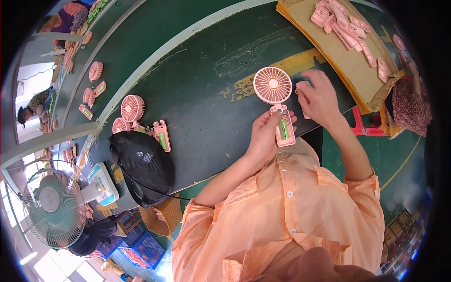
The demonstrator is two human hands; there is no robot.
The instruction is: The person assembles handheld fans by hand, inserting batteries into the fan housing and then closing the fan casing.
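My left hand (264, 133) is closed round the handle of a small pink handheld fan (273, 84). The fan's round grille points away from me. Its handle is uncovered and shows a green battery (283, 129) inside. Just right of the fan, my right hand (320, 99) is curled with thumb and fingers drawn together. A pink plastic piece (305, 111) shows partly beneath these fingers; most of it is hidden by the hand, so its full shape is unclear.
A cardboard tray (338, 66) with several pink handle parts (347, 35) lies at the far right of the dark green table. More pink fans (132, 109) stand left, beside a black mesh cap (143, 162). A desk fan (51, 202) stands at far left; a red stool (366, 123) is right.
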